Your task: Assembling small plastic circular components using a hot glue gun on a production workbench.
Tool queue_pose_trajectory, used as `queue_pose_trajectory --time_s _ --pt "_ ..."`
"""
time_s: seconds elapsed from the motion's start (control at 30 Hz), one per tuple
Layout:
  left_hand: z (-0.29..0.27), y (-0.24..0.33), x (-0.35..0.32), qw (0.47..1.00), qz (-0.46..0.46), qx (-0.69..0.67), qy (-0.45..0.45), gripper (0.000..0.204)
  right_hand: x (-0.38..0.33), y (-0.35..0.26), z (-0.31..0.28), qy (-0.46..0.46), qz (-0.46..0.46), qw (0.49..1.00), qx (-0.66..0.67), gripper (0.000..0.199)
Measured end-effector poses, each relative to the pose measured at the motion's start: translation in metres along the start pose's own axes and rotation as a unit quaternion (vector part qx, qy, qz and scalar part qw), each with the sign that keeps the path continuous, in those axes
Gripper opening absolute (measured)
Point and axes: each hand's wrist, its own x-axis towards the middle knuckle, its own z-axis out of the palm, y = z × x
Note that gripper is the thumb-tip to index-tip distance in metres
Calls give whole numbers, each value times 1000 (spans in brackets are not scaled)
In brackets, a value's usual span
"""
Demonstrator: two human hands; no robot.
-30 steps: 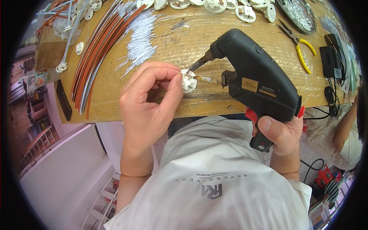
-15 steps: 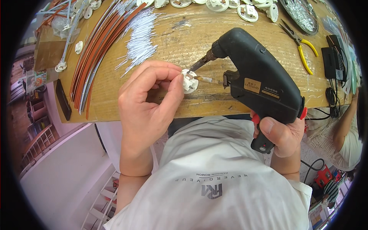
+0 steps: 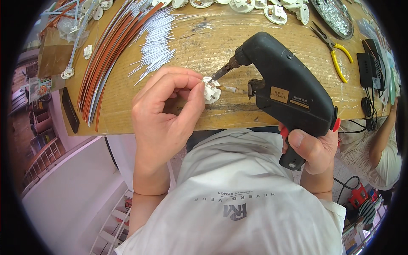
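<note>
My right hand [image 3: 312, 148] is wrapped round the handle of a black soldering gun [image 3: 293, 80], one finger by its red trigger. The gun's hot tip reaches down-left to a white round plastic part [image 3: 211, 94] on the table and seems to touch its metal contact. A thin feed tube [image 3: 233, 89] from the gun also ends at this part. My left hand [image 3: 168, 106] is closed in a pinch, thumb and fingertips against the part's left edge. Anything thin between those fingertips is hidden.
Brown and grey strips [image 3: 108, 63] and a pile of short white wires [image 3: 156, 51] lie left. More white round parts [image 3: 275, 14] line the far side. Yellow-handled pliers [image 3: 333, 49], a metal dish [image 3: 335, 19] and a black power adapter [image 3: 369, 68] are right. Another person's arm [image 3: 384, 136] shows far right.
The white part, the soldering gun's tip and my left fingertips have shifted very slightly to the right. Both hands keep the same grip.
</note>
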Motion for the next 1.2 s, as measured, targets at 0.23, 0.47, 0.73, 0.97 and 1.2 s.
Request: queue_pose_trajectory --time_s 0.23,0.47,0.73,0.97,1.2 --pt "0 -1 0 1000 9 3 2 5 3 3 4 16 -51 999 -1 45" --pt "1 -1 -1 1000 -2 -14 3 5 -4 4 1 27 -13 999 17 45" --pt "0 0 0 1000 6 2 -5 4 -6 2 1 55 0 998 0 44" --pt "-1 -1 -1 1000 4 1 -5 4 -2 7 1 98 -5 994 -41 73" --pt "-1 1 1 1000 11 10 -10 4 -1 9 0 87 -16 995 -36 73"
